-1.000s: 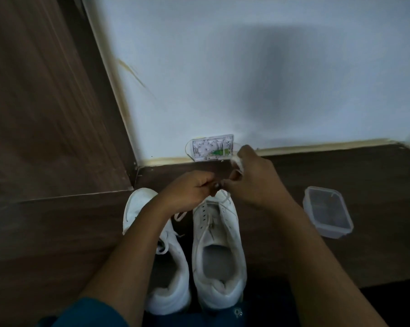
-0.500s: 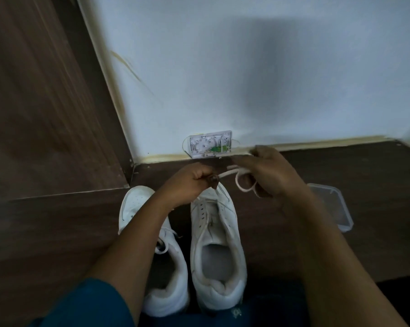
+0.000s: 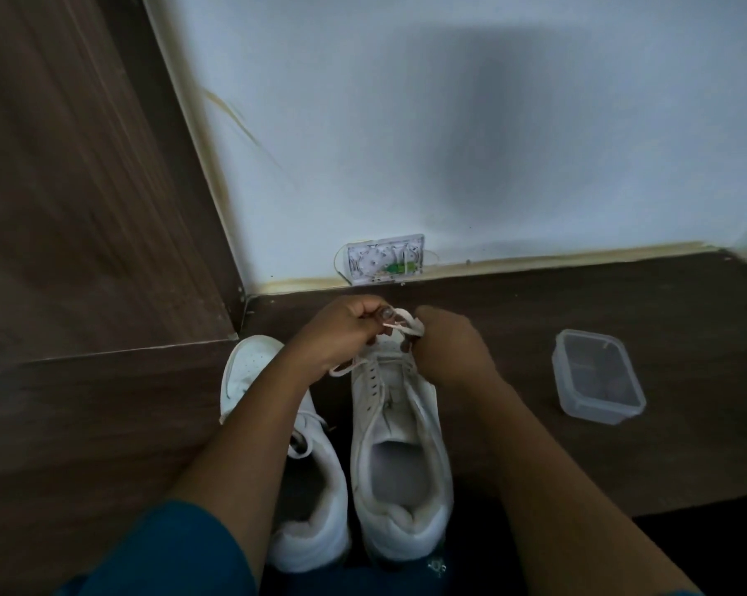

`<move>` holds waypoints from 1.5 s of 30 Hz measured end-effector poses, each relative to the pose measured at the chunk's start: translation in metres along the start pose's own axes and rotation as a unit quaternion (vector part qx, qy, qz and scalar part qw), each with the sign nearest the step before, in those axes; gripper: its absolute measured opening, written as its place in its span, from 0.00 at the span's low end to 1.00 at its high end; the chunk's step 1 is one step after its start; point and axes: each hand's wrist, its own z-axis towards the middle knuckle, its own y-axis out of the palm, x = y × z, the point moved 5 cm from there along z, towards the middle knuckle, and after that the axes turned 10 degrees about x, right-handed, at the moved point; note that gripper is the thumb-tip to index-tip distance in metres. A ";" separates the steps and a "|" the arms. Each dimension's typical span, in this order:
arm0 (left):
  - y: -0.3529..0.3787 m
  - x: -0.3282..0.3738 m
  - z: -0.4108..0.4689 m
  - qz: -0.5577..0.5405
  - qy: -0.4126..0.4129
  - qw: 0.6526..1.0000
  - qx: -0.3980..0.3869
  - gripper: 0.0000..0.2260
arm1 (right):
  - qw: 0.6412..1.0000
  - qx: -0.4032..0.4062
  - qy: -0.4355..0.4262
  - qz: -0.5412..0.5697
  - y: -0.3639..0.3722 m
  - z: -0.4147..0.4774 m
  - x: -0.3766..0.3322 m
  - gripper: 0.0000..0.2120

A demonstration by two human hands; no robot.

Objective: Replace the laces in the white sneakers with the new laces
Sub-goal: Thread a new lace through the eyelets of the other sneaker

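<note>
- Head view: a sneaker (image 3: 401, 466) stands on the floor (image 3: 578, 466) at 6 o'clock, the other sneaker (image 3: 251, 372) touching it at 7. Over its toe, the left hand (image 3: 345, 329) pinches the lace (image 3: 406, 318) tip and the right hand (image 3: 449, 350) curls round the lace.
- Risk: the tip could slip or skip an eyelet, because the hands hide the toe.
- Clear tub (image 3: 597, 376) at 3 o'clock; its contents are too dim to tell.

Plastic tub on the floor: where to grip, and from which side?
Likely take the plastic tub by its rim, fingers across the two long sides, coming from above. It sits upright on the floor, apart from the sneakers, with its rim free all round. Whether it has a lid, I cannot tell.
</note>
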 end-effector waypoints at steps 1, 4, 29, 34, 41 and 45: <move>-0.001 0.000 0.000 -0.008 -0.007 1.000 0.002 0.10 | 0.999 0.014 0.023 0.044 -0.003 0.001 0.001 0.02; -0.002 0.002 -0.001 -0.072 -0.026 0.997 0.009 0.13 | 0.992 0.013 0.044 0.121 -0.009 0.006 0.004 0.06; -0.003 0.025 -0.010 -0.298 -0.129 0.946 0.018 0.16 | 0.985 0.041 0.006 0.166 -0.042 0.000 -0.004 0.05; -0.006 0.033 -0.010 -0.219 -0.067 0.972 0.044 0.18 | 0.979 0.104 -0.017 0.173 -0.069 -0.005 -0.011 0.06; -0.001 0.038 -0.008 -0.177 -0.009 0.982 0.064 0.20 | 0.978 0.030 0.017 0.206 -0.058 -0.012 -0.015 0.11; -0.001 0.037 -0.008 -0.190 -0.020 0.980 0.064 0.19 | 0.970 0.043 0.035 0.237 -0.035 -0.012 -0.018 0.12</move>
